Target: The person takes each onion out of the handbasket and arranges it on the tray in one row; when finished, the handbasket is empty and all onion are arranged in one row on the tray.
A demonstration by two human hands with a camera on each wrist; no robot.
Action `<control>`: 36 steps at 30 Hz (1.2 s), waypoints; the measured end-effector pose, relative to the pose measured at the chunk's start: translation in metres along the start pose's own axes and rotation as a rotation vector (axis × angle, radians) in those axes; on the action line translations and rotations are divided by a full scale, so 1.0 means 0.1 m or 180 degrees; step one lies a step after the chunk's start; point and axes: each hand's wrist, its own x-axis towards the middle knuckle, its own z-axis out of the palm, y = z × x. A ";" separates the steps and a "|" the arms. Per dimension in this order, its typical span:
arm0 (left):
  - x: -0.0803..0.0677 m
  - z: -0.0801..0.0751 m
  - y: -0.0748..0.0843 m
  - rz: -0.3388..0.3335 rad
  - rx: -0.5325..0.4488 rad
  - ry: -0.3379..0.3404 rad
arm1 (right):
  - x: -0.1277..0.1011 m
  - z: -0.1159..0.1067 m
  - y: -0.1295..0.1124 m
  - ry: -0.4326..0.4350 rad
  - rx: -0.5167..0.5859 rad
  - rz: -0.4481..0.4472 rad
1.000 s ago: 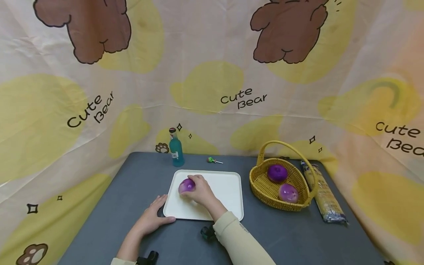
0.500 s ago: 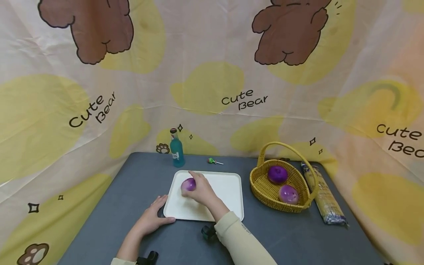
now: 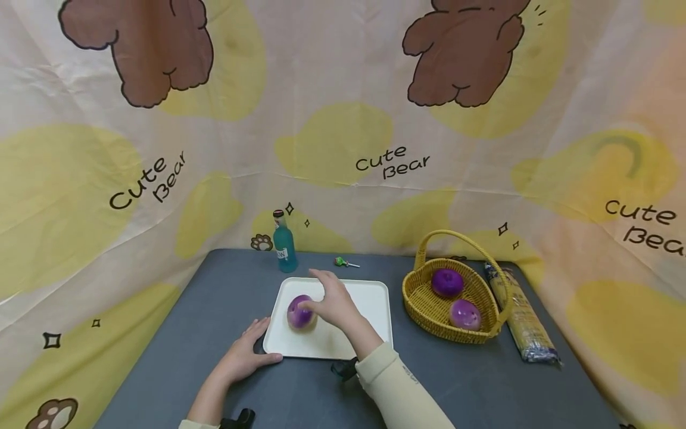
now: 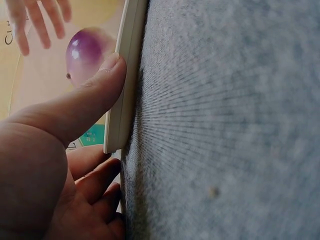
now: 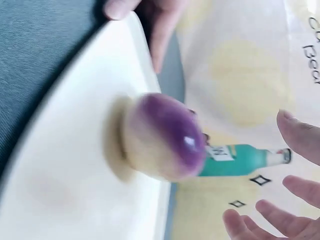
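A shiny purple-and-cream round vegetable [image 3: 300,312], resembling a turnip or an onion, sits on the left part of the white tray [image 3: 370,310]. My right hand [image 3: 336,301] is just right of it with thumb and fingers spread. The right wrist view shows a gap between those fingertips [image 5: 267,212] and the round vegetable [image 5: 165,137]. At the tray's near left corner rests my left hand [image 3: 243,350], its fingers along the left edge and its thumb along the front edge. In the left wrist view, the thumb [image 4: 100,82] touches the tray's side [image 4: 131,80].
A yellow wicker basket [image 3: 423,313] with two more purple round vegetables [image 3: 447,282] stands to the right. Beside it lies a long plastic-wrapped packet [image 3: 522,319]. Behind the tray are a blue bottle [image 3: 284,247] and a lollipop [image 3: 345,262]. The table [image 3: 461,381] is grey.
My right hand has let go of the purple-and-cream round vegetable, spread its fingers and drawn off up and right. The vegetable now sits slightly nearer on the tray. My left hand stays in place.
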 end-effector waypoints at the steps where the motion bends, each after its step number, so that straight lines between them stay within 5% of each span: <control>1: 0.00 0.00 0.00 -0.0002 0.0003 -0.0004 | -0.01 -0.04 -0.01 0.0021 0.0047 -0.0013; 22: 0.01 0.01 0.04 -0.0003 0.0044 0.0008 | -0.30 -0.78 0.09 0.0659 0.0456 -0.0122; 36: 0.02 0.01 0.01 0.0004 0.0041 0.0004 | -0.45 -1.13 0.34 0.0939 0.0385 -0.0003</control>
